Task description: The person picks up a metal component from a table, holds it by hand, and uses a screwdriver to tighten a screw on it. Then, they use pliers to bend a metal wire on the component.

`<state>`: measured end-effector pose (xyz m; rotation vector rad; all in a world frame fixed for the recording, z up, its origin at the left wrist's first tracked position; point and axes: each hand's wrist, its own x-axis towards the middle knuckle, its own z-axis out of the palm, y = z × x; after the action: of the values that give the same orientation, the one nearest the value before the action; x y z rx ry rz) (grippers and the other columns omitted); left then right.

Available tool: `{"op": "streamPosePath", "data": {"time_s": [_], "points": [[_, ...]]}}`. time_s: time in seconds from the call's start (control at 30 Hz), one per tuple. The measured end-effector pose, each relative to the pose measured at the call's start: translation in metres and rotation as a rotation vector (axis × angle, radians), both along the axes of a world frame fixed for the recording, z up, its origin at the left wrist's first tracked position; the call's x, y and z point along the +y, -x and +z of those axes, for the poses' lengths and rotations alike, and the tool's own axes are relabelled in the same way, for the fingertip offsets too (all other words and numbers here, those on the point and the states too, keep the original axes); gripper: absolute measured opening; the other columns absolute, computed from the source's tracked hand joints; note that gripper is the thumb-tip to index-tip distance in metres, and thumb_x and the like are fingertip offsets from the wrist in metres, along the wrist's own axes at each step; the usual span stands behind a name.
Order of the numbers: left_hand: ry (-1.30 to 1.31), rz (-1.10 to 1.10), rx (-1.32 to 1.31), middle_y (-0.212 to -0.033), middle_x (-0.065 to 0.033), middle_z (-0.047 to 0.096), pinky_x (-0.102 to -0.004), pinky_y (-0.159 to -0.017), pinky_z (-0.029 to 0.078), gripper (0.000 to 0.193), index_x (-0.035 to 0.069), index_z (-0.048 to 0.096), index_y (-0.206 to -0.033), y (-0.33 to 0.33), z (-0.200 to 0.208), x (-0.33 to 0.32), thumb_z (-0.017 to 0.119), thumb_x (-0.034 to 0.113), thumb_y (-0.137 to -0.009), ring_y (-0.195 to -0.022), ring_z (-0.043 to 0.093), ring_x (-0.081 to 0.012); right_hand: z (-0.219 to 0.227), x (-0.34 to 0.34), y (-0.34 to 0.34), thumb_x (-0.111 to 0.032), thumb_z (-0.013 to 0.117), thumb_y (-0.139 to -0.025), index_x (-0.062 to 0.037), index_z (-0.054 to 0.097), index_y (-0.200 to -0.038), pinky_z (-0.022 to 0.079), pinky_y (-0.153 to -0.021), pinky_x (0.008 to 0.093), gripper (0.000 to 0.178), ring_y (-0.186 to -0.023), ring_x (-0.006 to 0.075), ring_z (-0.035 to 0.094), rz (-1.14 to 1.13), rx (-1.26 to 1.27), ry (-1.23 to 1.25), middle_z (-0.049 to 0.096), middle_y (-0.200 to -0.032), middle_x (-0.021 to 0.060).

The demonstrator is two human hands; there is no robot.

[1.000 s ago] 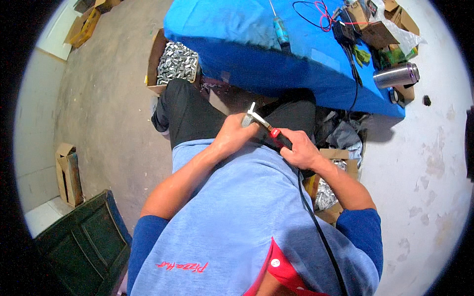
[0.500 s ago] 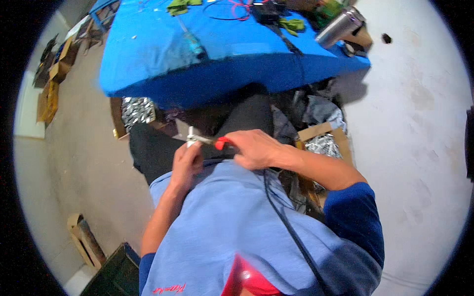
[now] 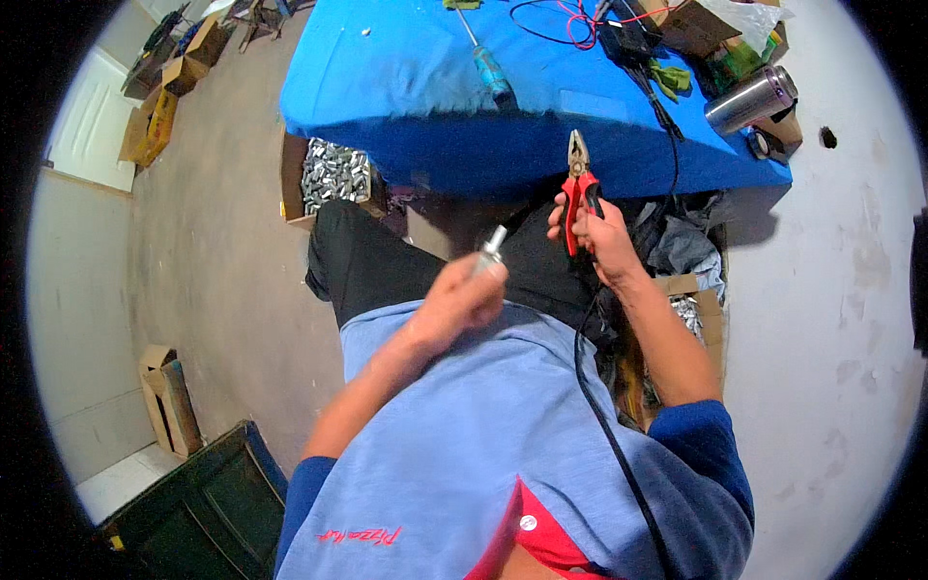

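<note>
A small silver cylindrical metal part (image 3: 495,240) sticks up from the fist of my left hand (image 3: 462,300), over my lap. My fingers hide its lower end. In my right hand (image 3: 607,237) is a pair of combination pliers (image 3: 578,188) with red and black handles, jaws pointing toward the table. The jaws hold nothing and stand apart from the metal part. Below the table's near edge, to the left, a cardboard box (image 3: 293,179) holds many small silver metal parts (image 3: 333,174). A second cardboard box (image 3: 710,319) with shiny pieces sits beside my right forearm.
A blue-covered table (image 3: 416,58) stands ahead, bearing a teal-handled screwdriver (image 3: 490,70), a black power adapter (image 3: 626,43) with cables and a steel flask (image 3: 751,100). A black cord (image 3: 619,454) runs down my front. A dark green panel (image 3: 208,503) is at lower left.
The pliers have come away from the metal part. My right hand has moved them up and right, toward the table edge. My left hand keeps the metal part; the view has shifted.
</note>
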<state>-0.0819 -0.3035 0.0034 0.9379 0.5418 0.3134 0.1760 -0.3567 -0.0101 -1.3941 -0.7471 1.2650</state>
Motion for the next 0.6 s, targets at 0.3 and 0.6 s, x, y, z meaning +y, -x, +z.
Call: {"op": "streamPosePath", "data": {"time_s": [0.3, 0.6], "points": [[0.214, -0.036, -0.146, -0.073, 0.0024, 0.041, -0.0206, -0.048, 0.027, 0.035, 0.01, 0.048, -0.097, 0.014, -0.023, 0.002, 0.062, 0.042, -0.099, -0.06, 0.033, -0.0058, 0.052, -0.025, 0.031, -0.014, 0.054, -0.074, 0.0053, 0.055, -0.127, 0.05, -0.058, 0.0235, 0.057, -0.087, 0.0195, 0.069, 0.449, 0.117, 0.23, 0.069, -0.11, 0.0194], [0.521, -0.02, -0.357, -0.071, 0.0, 0.046, -0.0194, -0.048, 0.03, 0.03, 0.01, 0.05, -0.096, 0.027, -0.033, 0.012, 0.052, 0.039, -0.104, -0.051, 0.035, -0.0041, 0.051, -0.023, 0.043, -0.005, 0.055, -0.077, 0.0012, 0.057, -0.126, 0.055, -0.067, 0.0286, 0.05, -0.093, 0.0159, 0.066, 0.518, -0.185, 0.278, 0.066, -0.109, 0.0111]]}}
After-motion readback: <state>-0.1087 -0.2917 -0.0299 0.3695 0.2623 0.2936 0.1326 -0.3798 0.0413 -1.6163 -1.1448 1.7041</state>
